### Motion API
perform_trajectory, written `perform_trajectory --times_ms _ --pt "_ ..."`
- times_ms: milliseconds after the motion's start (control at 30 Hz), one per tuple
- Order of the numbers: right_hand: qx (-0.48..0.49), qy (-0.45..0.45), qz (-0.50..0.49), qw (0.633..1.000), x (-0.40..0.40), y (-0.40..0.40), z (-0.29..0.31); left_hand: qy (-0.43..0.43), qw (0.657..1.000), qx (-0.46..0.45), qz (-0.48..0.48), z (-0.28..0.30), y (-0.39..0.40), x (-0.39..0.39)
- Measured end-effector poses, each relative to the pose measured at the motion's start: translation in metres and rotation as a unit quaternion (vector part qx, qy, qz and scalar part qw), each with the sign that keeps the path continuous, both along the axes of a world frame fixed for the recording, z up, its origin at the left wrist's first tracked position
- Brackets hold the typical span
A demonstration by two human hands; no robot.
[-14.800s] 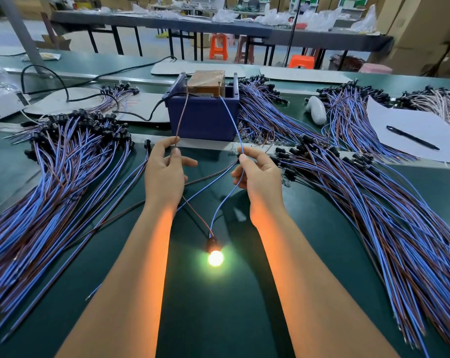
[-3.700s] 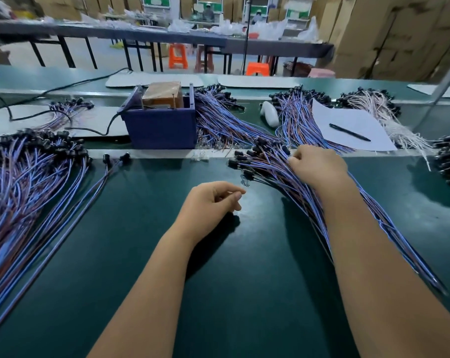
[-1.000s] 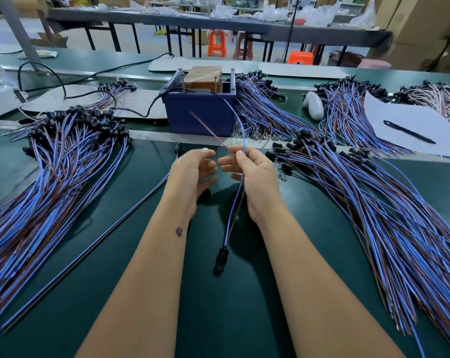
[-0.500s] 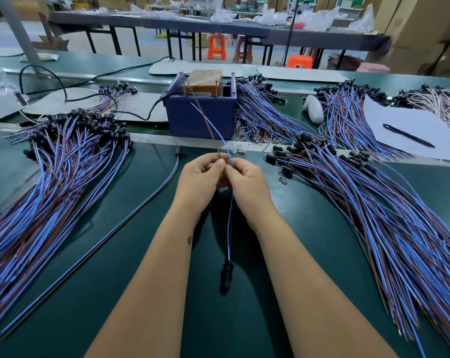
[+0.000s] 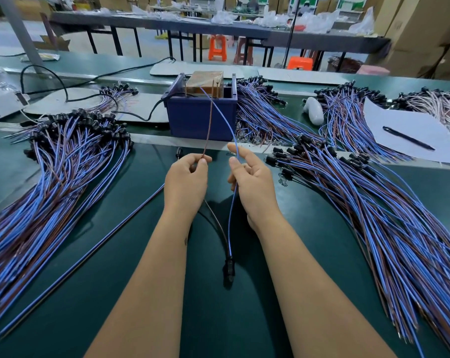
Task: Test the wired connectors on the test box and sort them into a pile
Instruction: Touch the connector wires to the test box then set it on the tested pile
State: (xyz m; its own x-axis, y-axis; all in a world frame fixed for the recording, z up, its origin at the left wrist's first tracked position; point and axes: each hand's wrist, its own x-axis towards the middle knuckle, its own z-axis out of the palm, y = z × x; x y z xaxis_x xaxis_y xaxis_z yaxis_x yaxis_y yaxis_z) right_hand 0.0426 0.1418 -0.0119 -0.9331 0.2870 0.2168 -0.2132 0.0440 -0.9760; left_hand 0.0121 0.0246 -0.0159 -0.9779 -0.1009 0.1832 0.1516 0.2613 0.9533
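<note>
Left hand (image 5: 185, 180) pinches the brown wire (image 5: 208, 130) between thumb and forefinger; right hand (image 5: 250, 180) has thumb and curled fingers on the blue wire (image 5: 225, 117), index finger stretched forward along it. Both wires run up and away to the test box (image 5: 202, 117) — a blue bin with a tan block inside and thin upright pins at the top edge. Brown wire tip sits at one pin; the blue tip ends near the tan block, actual contact too small to confirm. Below the hands the two wires drop and meet at a black connector (image 5: 229, 266), which lies on the green table (image 5: 141, 293) between the forearms. Connector shows no light. Big pile of blue/brown wired connectors (image 5: 51, 182) fans out on the left, black ends pointing away from the person; a second large pile (image 5: 373, 208) on the right, same orientation. One loose wired connector (image 5: 89, 244) lies diagonally on the table just right of the left pile, black end near the box. More bundles behind the test box on the far strip, plus a white sheet of paper (image 5: 409, 133) with a black pen (image 5: 408, 138) on it at right, and a white object (image 5: 314, 112) beside the bundles. Black cable (image 5: 64, 86) runs from the box off to the left.
</note>
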Motion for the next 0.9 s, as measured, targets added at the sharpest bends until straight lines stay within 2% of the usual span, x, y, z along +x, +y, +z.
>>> perform_trajectory --times_ms 267,433,700,900 --pt "-0.092 -0.024 -0.024 0.995 0.0015 0.0001 0.0045 0.031 0.998 -0.046 0.020 0.0017 0.0003 0.0048" --pt "-0.093 -0.024 -0.027 0.995 0.0022 -0.0003 0.0043 -0.025 0.999 0.026 0.032 0.0018 0.0002 0.0017" --pt "-0.103 -0.029 -0.021 0.994 0.0015 0.0018 0.0048 0.029 0.996 0.073 0.051 0.0061 -0.0029 0.0022" --pt "-0.093 -0.030 -0.017 0.995 -0.0002 0.0017 0.0025 0.033 0.998 0.015 0.054 0.0002 -0.0089 -0.0012"
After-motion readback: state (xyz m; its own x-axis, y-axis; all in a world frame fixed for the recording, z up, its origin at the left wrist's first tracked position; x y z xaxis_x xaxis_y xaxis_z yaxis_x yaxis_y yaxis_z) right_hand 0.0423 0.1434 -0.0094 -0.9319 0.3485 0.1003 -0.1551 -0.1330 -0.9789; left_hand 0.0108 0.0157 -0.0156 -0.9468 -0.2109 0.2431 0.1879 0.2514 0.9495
